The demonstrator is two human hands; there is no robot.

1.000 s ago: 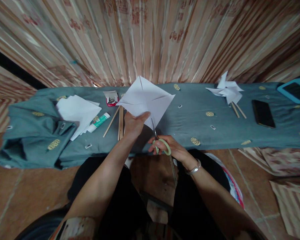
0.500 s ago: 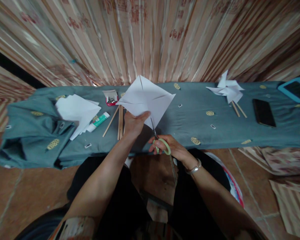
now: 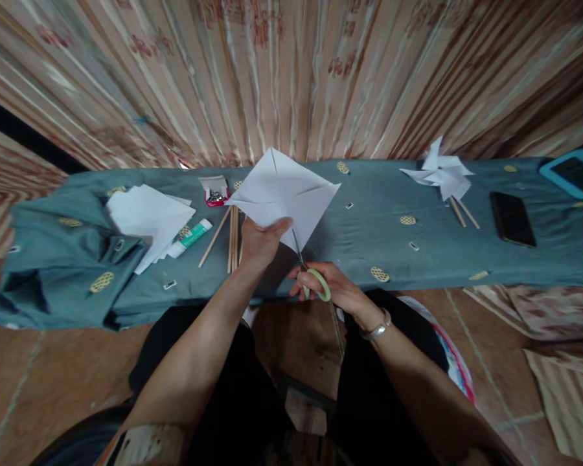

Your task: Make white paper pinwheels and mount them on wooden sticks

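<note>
My left hand (image 3: 262,243) grips a square white paper sheet (image 3: 296,184) near its lower corner, thumb on top and the other fingers hidden underneath. The sheet is turned like a diamond, with slits running in from its corners. Through the light green loops of a pair of scissors (image 3: 322,285) go the fingers of my right hand (image 3: 328,281). The blades point up and away from me at the sheet's near corner, along a slit there. Just left of the sheet several wooden sticks (image 3: 233,241) lie on the cloth, partly covered by my left hand and the paper.
A green patterned cloth (image 3: 369,226) covers the narrow table. On the left are a stack of white paper (image 3: 143,217), a glue stick (image 3: 190,238) and a small red box (image 3: 216,192) of metal pins. At right lie paper pinwheels (image 3: 444,173), a black phone (image 3: 512,219) and a blue-framed device (image 3: 576,173).
Almost nothing differs. Both hands, the paper and the scissors keep their places, and the view has shifted very slightly.
</note>
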